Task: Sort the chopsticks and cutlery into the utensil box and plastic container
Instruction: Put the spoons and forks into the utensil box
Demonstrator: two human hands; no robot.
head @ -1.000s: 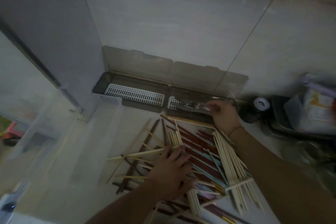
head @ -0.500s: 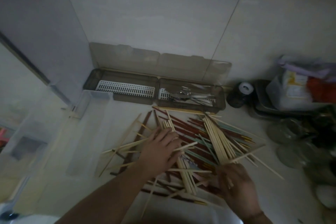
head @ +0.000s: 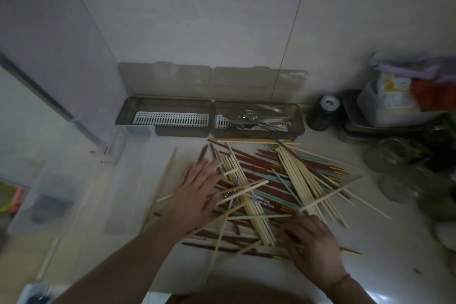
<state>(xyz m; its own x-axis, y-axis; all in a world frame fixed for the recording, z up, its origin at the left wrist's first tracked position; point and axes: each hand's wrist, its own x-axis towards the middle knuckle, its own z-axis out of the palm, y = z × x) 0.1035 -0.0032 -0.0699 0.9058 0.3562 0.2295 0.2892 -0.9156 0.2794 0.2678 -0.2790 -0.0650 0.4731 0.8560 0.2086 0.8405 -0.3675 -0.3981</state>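
While chopsticks [head: 274, 180] lie in a mixed heap on the counter [head: 370, 266], pale, red-brown and teal ones crossing, I see my left hand [head: 197, 192] flat on the heap's left side, fingers straight, gripping nothing. My right hand [head: 311, 242] rests on the near-right sticks with fingers spread; whether it pinches one I cannot tell. Behind the heap sits the utensil box [head: 209, 131], lid up against the wall; metal cutlery [head: 259, 121] fills its right compartment. Left of the heap stands the clear container [head: 130, 136]. A dark jar [head: 323, 111] is right of the box.
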